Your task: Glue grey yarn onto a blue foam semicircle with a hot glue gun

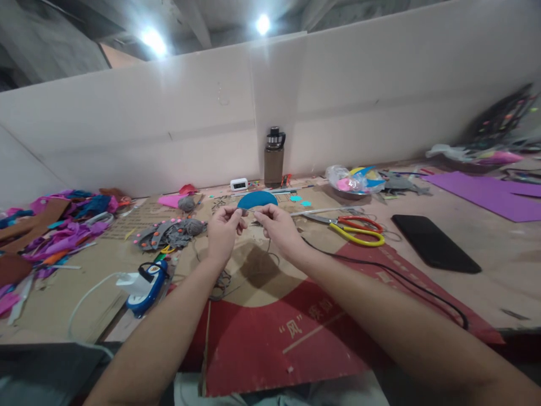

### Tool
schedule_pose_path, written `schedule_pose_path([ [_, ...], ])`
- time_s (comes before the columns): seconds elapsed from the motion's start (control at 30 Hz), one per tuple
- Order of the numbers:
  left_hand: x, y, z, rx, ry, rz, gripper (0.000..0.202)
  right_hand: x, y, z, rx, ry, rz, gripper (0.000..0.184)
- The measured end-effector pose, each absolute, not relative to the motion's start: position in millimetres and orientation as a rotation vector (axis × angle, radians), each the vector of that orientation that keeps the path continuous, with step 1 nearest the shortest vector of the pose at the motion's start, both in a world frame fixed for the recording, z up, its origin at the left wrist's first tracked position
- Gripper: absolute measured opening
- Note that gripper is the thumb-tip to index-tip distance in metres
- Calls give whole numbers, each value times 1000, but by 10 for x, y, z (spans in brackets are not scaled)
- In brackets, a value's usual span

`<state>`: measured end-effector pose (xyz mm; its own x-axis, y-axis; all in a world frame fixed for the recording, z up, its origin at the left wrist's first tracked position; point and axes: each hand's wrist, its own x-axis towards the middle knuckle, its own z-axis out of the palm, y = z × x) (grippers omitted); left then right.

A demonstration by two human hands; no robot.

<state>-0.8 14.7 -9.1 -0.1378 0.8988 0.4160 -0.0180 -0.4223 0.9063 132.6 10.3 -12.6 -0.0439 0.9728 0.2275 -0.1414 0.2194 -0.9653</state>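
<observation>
Both my hands are raised over the table's middle, pinching a blue half-round felt piece (257,199) between them. My left hand (224,230) grips its lower left edge with closed fingers. My right hand (276,225) pinches the lower right edge; a thin thread seems to hang below it. Under the hands lies a brown and red cardboard sheet (270,332).
Scissors with orange and yellow handles (353,226) lie right of the hands, a black phone (435,243) farther right. A blue-white glue gun (146,283) is at the left. Grey felt pieces (171,232), colourful scraps (51,225), a bottle (274,157), purple felt (490,193).
</observation>
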Motion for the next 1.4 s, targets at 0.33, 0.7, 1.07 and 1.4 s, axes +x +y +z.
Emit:
schedule_pose_path([
  [0.33, 87, 80, -93, 1168, 840, 1580, 16, 1329, 78, -158, -950, -1239, 866, 21],
  [0.7, 101, 57, -79, 1149, 776, 1522, 17, 1293, 90, -180, -865, -1106, 1000, 18],
  [1.07, 59, 132, -101, 1078, 704, 1356, 19, 1331, 47, -122, -853, -890, 1480, 26],
  [1.4, -36, 171, -74, 1024, 593, 984, 24, 1432, 5, -72, -832, -1163, 1254, 28],
])
